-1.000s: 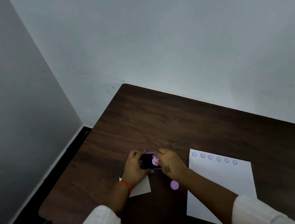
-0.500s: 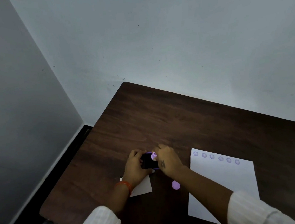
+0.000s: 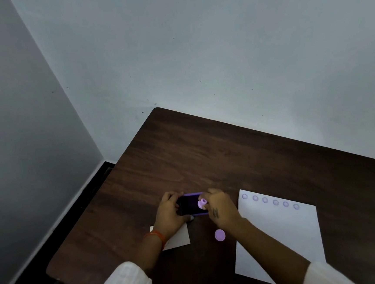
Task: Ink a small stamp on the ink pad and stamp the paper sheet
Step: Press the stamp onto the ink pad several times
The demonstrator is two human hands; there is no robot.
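A purple-rimmed ink pad (image 3: 188, 205) with a dark inked face lies on the brown table (image 3: 206, 158). My left hand (image 3: 169, 216) grips its left end. My right hand (image 3: 220, 208) pinches a small pink stamp (image 3: 202, 203) over the pad's right part; whether it touches the ink I cannot tell. To the right lies the white paper sheet (image 3: 280, 231) with a row of several purple round prints (image 3: 270, 201) along its far edge.
A round pink cap (image 3: 220, 235) lies on the table below my right hand. A small white paper (image 3: 179, 237) sits under my left wrist. Walls close in behind and to the left, and the table's left edge drops to the floor.
The stamp has shifted slightly down over the pad's right side. Both hands stay at the pad; the view has shifted a little.
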